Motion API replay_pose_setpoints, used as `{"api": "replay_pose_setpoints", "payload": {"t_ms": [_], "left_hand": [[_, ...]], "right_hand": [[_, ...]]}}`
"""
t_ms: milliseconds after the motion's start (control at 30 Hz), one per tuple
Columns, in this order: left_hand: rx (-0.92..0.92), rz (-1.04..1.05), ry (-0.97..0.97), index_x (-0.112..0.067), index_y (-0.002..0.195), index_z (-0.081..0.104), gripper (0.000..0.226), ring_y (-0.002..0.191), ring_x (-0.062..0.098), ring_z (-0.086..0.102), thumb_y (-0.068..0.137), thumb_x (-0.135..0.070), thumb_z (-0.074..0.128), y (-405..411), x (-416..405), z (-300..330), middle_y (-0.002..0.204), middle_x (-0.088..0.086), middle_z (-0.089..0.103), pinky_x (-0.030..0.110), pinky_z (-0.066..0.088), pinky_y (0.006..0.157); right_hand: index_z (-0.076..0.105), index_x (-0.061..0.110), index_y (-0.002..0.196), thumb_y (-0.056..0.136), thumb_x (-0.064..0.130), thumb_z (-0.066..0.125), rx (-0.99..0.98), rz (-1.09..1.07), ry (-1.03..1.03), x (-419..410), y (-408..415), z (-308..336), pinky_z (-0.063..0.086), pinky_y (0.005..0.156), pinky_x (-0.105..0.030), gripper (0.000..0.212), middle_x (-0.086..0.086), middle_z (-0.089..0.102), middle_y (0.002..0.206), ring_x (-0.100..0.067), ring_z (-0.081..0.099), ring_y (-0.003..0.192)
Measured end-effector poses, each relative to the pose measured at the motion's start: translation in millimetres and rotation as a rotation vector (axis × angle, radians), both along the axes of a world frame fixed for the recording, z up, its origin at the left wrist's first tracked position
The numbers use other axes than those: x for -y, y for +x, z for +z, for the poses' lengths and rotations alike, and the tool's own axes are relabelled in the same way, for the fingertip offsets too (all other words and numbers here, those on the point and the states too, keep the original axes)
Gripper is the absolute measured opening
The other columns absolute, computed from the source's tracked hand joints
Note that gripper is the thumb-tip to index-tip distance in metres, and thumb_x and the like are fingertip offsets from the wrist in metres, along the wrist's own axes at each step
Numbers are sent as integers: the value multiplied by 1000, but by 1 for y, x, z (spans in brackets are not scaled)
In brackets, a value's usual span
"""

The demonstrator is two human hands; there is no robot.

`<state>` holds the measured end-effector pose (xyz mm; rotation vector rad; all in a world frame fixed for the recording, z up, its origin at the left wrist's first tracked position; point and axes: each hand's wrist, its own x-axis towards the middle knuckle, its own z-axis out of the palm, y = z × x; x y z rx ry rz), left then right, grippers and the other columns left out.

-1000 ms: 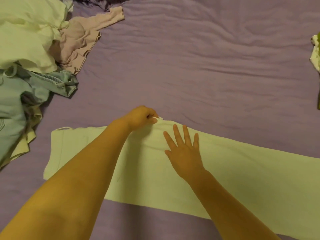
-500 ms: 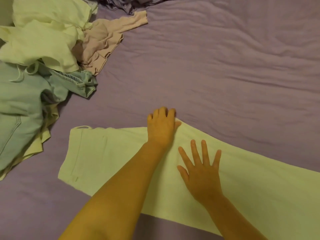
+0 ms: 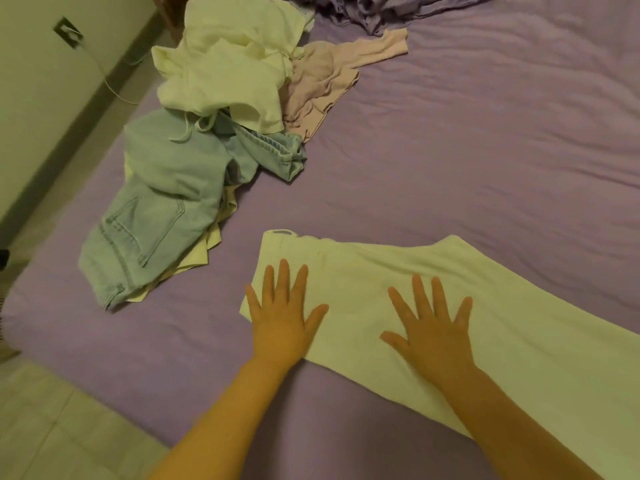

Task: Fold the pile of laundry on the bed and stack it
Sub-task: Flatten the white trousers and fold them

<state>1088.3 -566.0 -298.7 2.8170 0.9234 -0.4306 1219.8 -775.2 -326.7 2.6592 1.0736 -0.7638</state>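
Note:
Pale white trousers (image 3: 363,275) lie flat on the purple bed (image 3: 485,150), folded lengthwise, waistband to the left and legs running off to the right. My left hand (image 3: 282,318) rests flat near the waistband end, fingers spread. My right hand (image 3: 433,327) lies flat on the trousers further right, fingers also spread. Neither hand grips any cloth. The unfolded pile sits at the upper left: light blue jeans (image 3: 162,202), a white garment (image 3: 225,71) and a pink top (image 3: 325,84).
A crumpled purple cloth (image 3: 374,8) lies at the bed's far edge. The bed's left edge borders a tiled floor (image 3: 52,427) and a wall with a socket (image 3: 67,31) and cable.
My left hand let go of the trousers' far edge and slid left to the waistband end, now lying flat. My right hand stayed flat. The view swung left, showing more pile and floor.

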Motion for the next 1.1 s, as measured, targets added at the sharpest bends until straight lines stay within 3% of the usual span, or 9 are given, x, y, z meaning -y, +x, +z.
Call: {"api": "replay_pose_setpoints", "payload": {"t_ms": [67,200,267,400,533,667,800,967,1100], "left_hand": [[-5,251,-65,-21,153,9,83,147,34,6,89,-71,25,-6,-22,1,160,11,7,57,4,115],[43,432,-329,-10,150,20,80,143,33,18,91,-58,45,-10,-56,2,155,16,22,49,20,115],[123,396,-367,-7,141,36,68,134,34,34,92,-50,52,-9,-57,2,144,16,41,45,30,108],[378,485,-518,-13,133,50,49,119,28,53,91,-36,61,-10,-57,8,130,6,58,33,42,91],[432,918,-904,-13,147,32,79,128,26,48,83,-34,72,-10,-71,23,146,3,43,36,44,98],[394,990,-1233,-12,115,64,38,73,16,70,83,-34,70,-6,-69,54,88,2,75,26,54,55],[496,852,-1180,-18,116,62,28,75,16,67,89,-21,63,7,-44,91,98,3,71,27,51,54],[559,621,-1253,-24,115,64,30,72,12,70,88,-11,59,39,16,149,94,1,74,24,54,56],[487,442,-1314,-32,118,63,32,88,12,67,95,-46,45,68,78,176,108,-1,70,29,55,82]], "right_hand": [[-25,36,143,91,66,12,-33,-3,21,-12,-18,15,0,108,-71,70,-9,-30,151,-36,-30,136],[51,30,136,93,63,10,-127,132,31,-23,-49,36,42,85,-69,68,-12,47,143,-41,45,128],[45,34,139,91,62,-11,-101,147,-10,-25,-50,34,37,87,-73,79,-11,39,148,-42,39,132],[-35,44,131,67,71,-24,-150,151,3,-28,-53,15,-4,108,-67,70,-2,-41,144,-34,-40,129],[-44,47,124,64,73,-34,-108,-27,70,-27,-52,21,-4,113,-57,66,3,-39,142,-28,-34,137],[-39,39,133,66,73,-32,-122,-53,-21,-11,-56,19,-6,112,-60,75,-4,-43,142,-31,-37,134],[-13,38,148,93,63,29,-402,-174,58,-16,-35,49,-3,115,-55,73,-1,-25,156,-26,-24,143],[8,41,148,90,54,49,-562,-462,826,-28,-21,147,11,115,-21,72,18,4,158,3,4,143],[19,50,134,84,47,59,-589,-483,1062,-10,-20,195,22,86,10,64,39,14,137,38,19,112]]}}
